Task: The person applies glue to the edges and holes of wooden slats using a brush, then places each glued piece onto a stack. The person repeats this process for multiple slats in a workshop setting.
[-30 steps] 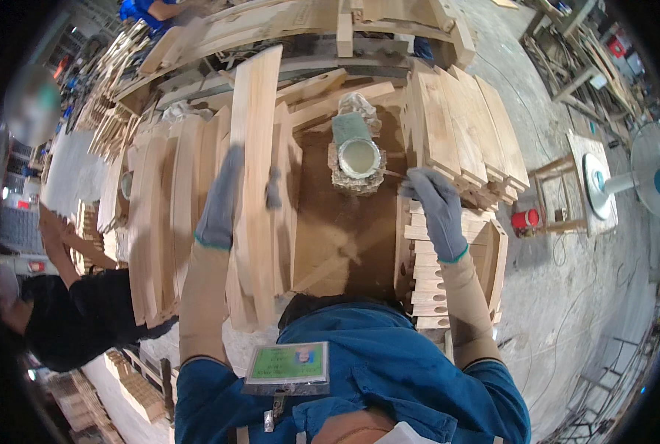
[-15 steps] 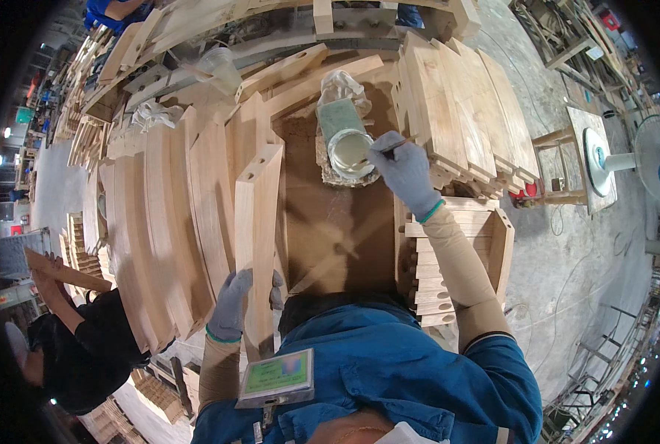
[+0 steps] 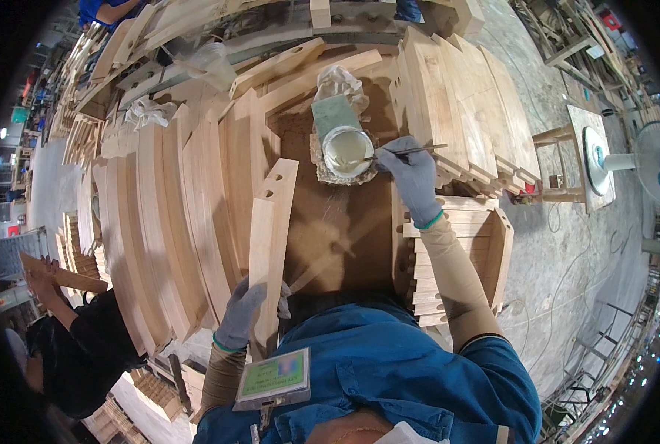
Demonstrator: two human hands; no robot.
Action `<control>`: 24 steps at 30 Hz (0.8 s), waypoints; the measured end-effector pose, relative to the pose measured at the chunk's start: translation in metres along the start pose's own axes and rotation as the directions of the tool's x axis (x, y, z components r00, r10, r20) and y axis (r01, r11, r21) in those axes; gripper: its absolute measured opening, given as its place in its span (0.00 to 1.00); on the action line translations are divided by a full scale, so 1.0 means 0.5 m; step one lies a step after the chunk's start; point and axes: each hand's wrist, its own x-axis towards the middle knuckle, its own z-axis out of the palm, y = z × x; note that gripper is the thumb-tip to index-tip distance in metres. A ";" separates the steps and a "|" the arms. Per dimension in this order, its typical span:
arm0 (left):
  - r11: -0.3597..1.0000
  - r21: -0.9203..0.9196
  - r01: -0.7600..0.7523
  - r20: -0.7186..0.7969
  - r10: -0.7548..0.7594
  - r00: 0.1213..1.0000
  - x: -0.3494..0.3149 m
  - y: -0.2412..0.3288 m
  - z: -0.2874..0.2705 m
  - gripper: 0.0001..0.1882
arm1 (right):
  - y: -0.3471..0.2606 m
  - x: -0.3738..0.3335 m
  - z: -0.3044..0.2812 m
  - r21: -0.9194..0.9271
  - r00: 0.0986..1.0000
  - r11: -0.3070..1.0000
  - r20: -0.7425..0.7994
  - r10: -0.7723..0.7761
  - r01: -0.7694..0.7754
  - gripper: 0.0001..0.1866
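My left hand (image 3: 242, 314), in a grey glove, is closed around the lower part of a pale wooden bar (image 3: 270, 240). Two round holes show in the bar's upper end, which leans away from me. My gloved right hand (image 3: 416, 185) pinches a thin stick (image 3: 411, 150); whether it has bristles I cannot make out. Its tip reaches into a round pot (image 3: 348, 129) of creamy white liquid (image 3: 342, 153). Against the pot's far side sits a greenish block-like piece (image 3: 335, 112), with a crumpled white cloth (image 3: 342, 85) behind it.
Curved wooden parts (image 3: 159, 229) stand in rows on the left; wide boards (image 3: 448, 103) and stacked slats (image 3: 452, 255) line the right. A brown board (image 3: 337, 229) lies between. A white fan (image 3: 652, 155) stands far right. At left, a co-worker's hand (image 3: 42, 277) holds a wooden piece.
The wooden bar has shifted slightly right and nearer to me, its holed end turned more into view. My right hand has moved a little right and down, the stick now lying flatter.
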 end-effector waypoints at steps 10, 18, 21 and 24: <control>1.000 -0.015 0.020 0.004 -0.020 1.000 0.003 -0.009 0.002 0.19 | 0.009 -0.023 0.012 0.176 0.998 0.984 -0.058 -0.031 0.040 0.03; 1.000 -0.011 0.000 -0.016 0.000 1.000 0.000 -0.004 0.013 0.18 | 0.009 -0.053 0.028 0.049 0.996 0.997 -0.075 -0.058 0.062 0.04; 1.000 -0.007 0.010 -0.032 -0.011 0.999 0.000 -0.008 0.010 0.17 | 0.040 -0.074 0.031 0.004 0.990 0.994 -0.093 -0.110 0.111 0.04; 0.996 -0.073 0.043 -0.013 -0.044 0.999 0.002 -0.019 -0.004 0.16 | 0.061 -0.089 0.039 0.358 0.969 0.934 -0.220 0.108 -0.023 0.04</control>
